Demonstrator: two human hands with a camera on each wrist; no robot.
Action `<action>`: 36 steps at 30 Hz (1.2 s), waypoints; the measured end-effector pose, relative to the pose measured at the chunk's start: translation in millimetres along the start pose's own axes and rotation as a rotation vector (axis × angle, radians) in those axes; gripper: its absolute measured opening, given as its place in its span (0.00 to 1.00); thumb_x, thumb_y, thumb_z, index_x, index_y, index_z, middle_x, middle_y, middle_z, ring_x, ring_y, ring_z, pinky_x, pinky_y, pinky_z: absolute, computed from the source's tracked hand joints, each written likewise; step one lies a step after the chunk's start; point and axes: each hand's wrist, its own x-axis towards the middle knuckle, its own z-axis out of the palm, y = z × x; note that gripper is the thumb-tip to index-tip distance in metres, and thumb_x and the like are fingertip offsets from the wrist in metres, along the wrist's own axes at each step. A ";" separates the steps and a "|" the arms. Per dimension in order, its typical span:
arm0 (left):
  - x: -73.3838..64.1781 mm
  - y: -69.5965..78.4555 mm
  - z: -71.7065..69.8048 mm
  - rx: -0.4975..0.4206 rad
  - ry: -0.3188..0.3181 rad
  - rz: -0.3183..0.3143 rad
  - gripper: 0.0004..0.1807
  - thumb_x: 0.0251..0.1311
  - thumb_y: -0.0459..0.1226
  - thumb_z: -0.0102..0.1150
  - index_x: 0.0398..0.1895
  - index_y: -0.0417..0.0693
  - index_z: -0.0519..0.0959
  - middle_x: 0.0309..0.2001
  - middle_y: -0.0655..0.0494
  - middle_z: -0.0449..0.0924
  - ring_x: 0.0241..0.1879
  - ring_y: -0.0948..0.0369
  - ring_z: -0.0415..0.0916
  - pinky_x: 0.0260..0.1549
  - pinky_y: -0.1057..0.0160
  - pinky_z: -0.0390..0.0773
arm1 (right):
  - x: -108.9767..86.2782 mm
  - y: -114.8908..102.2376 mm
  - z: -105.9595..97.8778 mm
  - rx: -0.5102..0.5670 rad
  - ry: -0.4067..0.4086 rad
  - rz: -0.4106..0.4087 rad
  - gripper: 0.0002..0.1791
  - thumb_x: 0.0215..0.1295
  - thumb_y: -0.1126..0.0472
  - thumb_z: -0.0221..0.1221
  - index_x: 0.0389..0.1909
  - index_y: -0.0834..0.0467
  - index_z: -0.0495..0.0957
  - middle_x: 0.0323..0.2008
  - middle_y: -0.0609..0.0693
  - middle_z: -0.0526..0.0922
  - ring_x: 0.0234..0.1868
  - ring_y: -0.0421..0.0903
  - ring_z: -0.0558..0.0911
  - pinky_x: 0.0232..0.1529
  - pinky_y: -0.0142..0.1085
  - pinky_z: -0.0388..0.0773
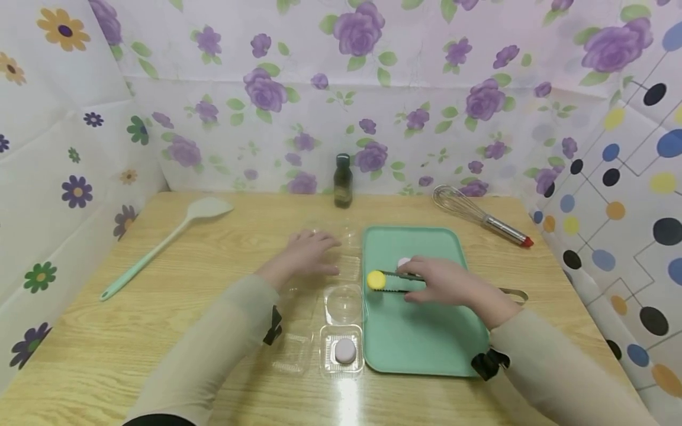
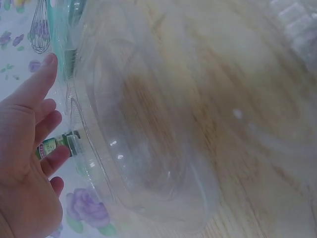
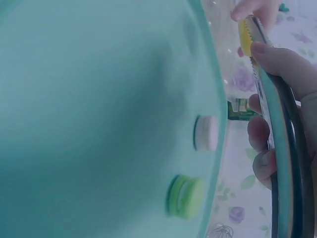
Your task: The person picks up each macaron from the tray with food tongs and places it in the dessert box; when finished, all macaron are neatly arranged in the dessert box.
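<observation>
My right hand [image 1: 439, 281] grips metal tongs [image 3: 280, 114] over the green tray [image 1: 426, 349]. Between the tongs' toothed tips is a yellow macaron [image 1: 376, 280], near the tray's left edge. On the tray lie a pale pink macaron [image 3: 206, 133] and a green macaron [image 3: 186, 197], the green one hidden behind my hand in the head view. My left hand [image 1: 309, 254] is held over clear plastic boxes [image 1: 343, 305] left of the tray, fingers loosely spread beside a clear lid [image 2: 143, 148]. A lavender macaron [image 1: 345, 351] sits in the nearest box.
A dark bottle [image 1: 343, 182] stands against the flowered backdrop. At the back right lies a whisk [image 1: 482, 216] with a red end. A long pale green spatula [image 1: 167, 242] lies at the left. More clear packaging [image 1: 292, 352] is beside my left forearm.
</observation>
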 end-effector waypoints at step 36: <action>-6.5 11.2 -6.5 0.053 -0.032 -0.050 0.40 0.50 0.57 0.63 0.66 0.55 0.66 0.66 0.53 0.62 0.64 0.49 0.55 0.63 0.43 0.47 | 86.9 -11.8 4.0 -0.074 -0.126 0.131 0.27 0.56 0.48 0.63 0.56 0.53 0.74 0.49 0.50 0.77 0.49 0.48 0.76 0.50 0.46 0.73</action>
